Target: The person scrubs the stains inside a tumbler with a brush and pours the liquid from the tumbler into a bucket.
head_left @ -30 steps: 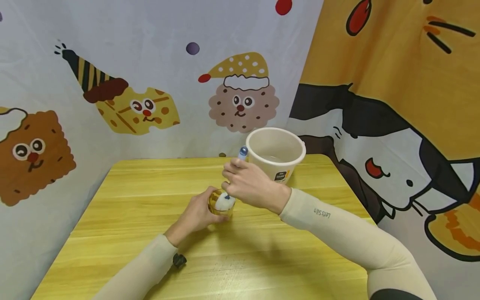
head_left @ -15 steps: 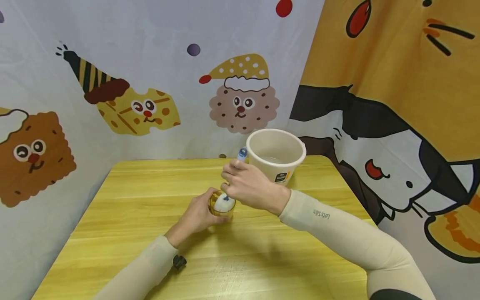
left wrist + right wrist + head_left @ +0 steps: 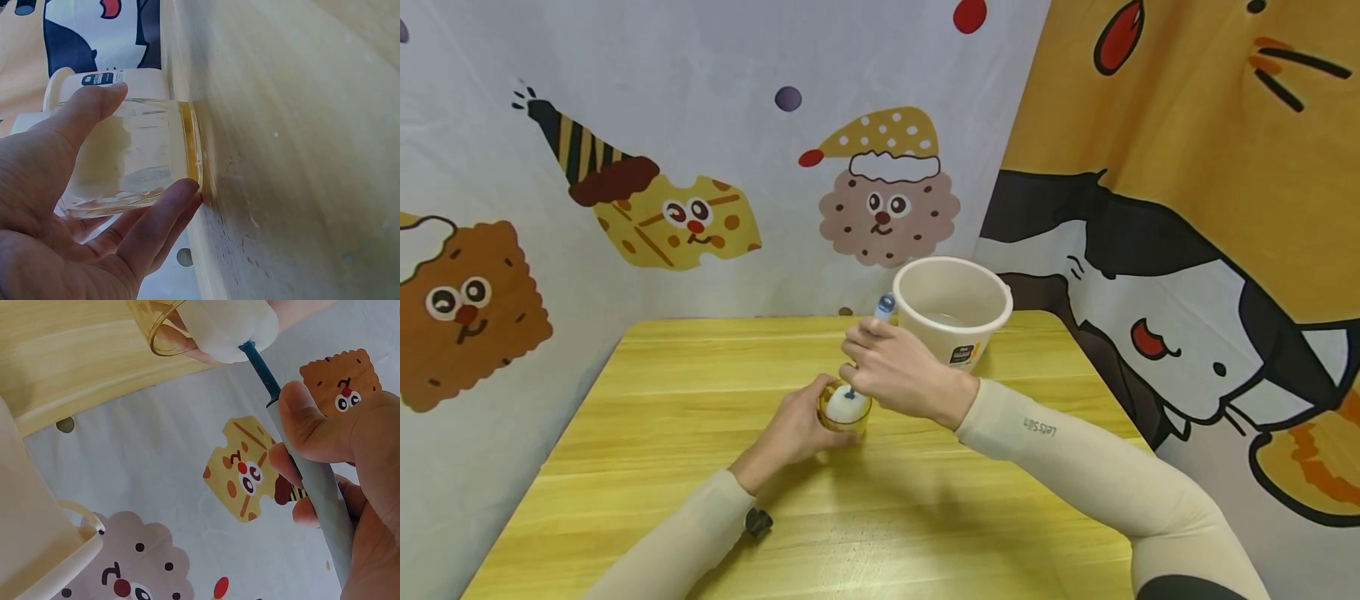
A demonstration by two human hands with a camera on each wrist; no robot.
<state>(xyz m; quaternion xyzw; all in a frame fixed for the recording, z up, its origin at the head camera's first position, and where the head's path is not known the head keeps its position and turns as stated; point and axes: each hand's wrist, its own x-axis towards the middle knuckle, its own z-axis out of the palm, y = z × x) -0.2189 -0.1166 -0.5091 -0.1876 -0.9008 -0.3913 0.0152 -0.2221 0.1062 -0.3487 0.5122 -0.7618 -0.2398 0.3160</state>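
My left hand point(image 3: 797, 425) grips an amber-tinted clear glass point(image 3: 144, 150) from its left side, thumb on one side and fingers on the other. In the left wrist view the glass base is right at the tabletop. The white sponge head point(image 3: 846, 405) of a cup brush sits in the mouth of the glass. My right hand point(image 3: 898, 371) holds the brush by its pale blue-grey handle point(image 3: 312, 481), fingers wrapped round it and the thumb along its side. A thin dark blue neck point(image 3: 264, 374) joins handle and sponge.
A cream bucket point(image 3: 928, 335) stands at the back right of the wooden table point(image 3: 700, 367), just behind my right hand, with what looks like water low inside. Cartoon-printed curtains point(image 3: 715, 67) hang behind and right of the table. Small droplets point(image 3: 857, 542) dot the near tabletop.
The sponge head and my right hand have shifted very slightly left at the glass mouth. My left hand and the glass stay in place.
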